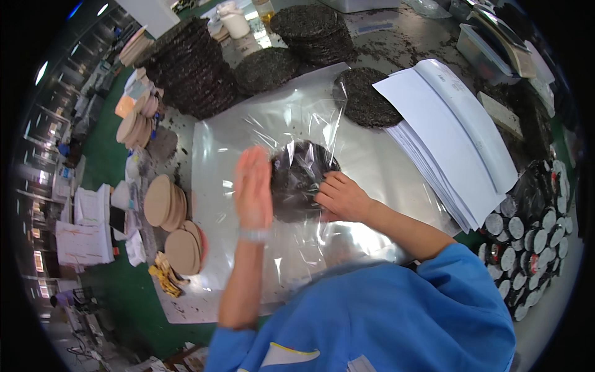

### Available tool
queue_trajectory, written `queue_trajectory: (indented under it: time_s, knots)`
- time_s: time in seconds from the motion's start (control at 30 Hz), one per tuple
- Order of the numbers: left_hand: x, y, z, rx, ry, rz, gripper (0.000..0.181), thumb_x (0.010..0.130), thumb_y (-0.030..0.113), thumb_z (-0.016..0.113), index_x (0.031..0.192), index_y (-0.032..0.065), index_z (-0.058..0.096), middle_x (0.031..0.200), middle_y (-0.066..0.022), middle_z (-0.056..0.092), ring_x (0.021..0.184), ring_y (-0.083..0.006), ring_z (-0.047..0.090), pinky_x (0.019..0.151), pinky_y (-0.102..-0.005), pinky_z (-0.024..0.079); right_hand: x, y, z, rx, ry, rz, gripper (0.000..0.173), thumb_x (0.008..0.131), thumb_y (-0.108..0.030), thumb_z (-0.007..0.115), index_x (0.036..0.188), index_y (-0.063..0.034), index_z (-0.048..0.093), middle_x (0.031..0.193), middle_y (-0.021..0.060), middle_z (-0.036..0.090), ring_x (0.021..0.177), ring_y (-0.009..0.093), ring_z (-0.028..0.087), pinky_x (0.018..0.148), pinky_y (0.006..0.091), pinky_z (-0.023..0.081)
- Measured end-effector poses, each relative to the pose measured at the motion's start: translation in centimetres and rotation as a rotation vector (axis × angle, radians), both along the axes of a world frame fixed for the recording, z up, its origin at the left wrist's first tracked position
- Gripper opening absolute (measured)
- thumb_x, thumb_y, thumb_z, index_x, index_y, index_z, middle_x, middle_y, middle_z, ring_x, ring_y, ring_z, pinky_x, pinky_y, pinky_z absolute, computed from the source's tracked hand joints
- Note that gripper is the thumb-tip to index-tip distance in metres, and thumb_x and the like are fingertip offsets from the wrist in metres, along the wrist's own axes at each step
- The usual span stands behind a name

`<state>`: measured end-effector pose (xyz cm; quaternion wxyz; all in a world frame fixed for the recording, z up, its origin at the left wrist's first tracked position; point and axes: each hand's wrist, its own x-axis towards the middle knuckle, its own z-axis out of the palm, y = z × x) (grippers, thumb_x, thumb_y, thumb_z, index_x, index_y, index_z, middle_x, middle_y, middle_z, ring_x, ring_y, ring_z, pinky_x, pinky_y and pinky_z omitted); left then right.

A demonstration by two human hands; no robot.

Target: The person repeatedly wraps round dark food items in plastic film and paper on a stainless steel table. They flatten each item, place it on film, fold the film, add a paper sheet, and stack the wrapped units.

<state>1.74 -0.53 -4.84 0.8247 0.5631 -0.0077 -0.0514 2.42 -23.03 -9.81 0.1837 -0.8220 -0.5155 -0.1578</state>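
A round dark disc [302, 186] of pressed plant-like material lies under clear plastic film [279, 116] on the shiny work table. At its left edge is my left hand [253, 186], blurred, flat, its fingers together and pointing away from me; nothing shows in it. My right hand [341, 197] rests at the disc's right side with bent fingers on the film; whether they pinch the film is unclear. Beyond lie another dark disc [367, 97], partly beneath white paper sheets [446, 139], and a flat one [267, 69] beside a tall stack of dark discs [190, 69].
A shorter dark stack [314, 32] stands at the back near a white jar [234, 21]. Round tan boards [165, 202] and a banana peel [168, 276] lie at the left. On the right are a plastic bin [488, 56] and many wrapped round packs [530, 246].
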Motion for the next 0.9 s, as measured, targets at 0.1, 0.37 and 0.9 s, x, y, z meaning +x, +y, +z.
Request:
queue_trajectory:
  time_s: [0.1, 0.37, 0.9]
  knots:
    - [-11.8, -0.2, 2.8, 0.126, -0.034, -0.511, 0.046, 0.098, 0.027, 0.060, 0.131, -0.0048, 0.056, 0.137, -0.0185, 0.057, 0.134, -0.0303, 0.046, 0.116, -0.0448, 0.032, -0.9, 0.2, 0.0, 0.060, 0.019, -0.085, 0.051, 0.071, -0.050, 0.078, 0.092, -0.0092, 0.055, 0.091, 0.0081, 0.054, 0.092, 0.029, 0.054, 0.097, 0.0434, 0.042]
    - [-8.6, -3.2, -0.3, 0.863, -0.179, 0.011, 0.064, 0.080, 0.013, 0.074, 0.138, 0.0027, 0.050, 0.128, -0.0112, 0.062, 0.121, -0.0307, 0.054, 0.121, -0.0553, 0.018, -5.3, -2.3, 1.6, 0.096, 0.190, -0.173, 0.041, 0.074, -0.041, 0.080, 0.088, -0.0071, 0.060, 0.091, 0.0077, 0.058, 0.095, 0.030, 0.058, 0.094, 0.0443, 0.045]
    - [3.1, 7.2, 2.1, 0.737, 0.199, -0.463, 0.083, 0.075, 0.022, 0.087, 0.144, 0.0040, 0.044, 0.117, -0.0203, 0.061, 0.126, -0.0273, 0.051, 0.109, -0.0462, 0.041, -0.4, 1.0, 5.0, 0.077, 0.754, -0.297, 0.064, 0.086, -0.051, 0.070, 0.128, -0.0055, 0.053, 0.114, 0.0151, 0.065, 0.109, 0.036, 0.063, 0.104, 0.0382, 0.046]
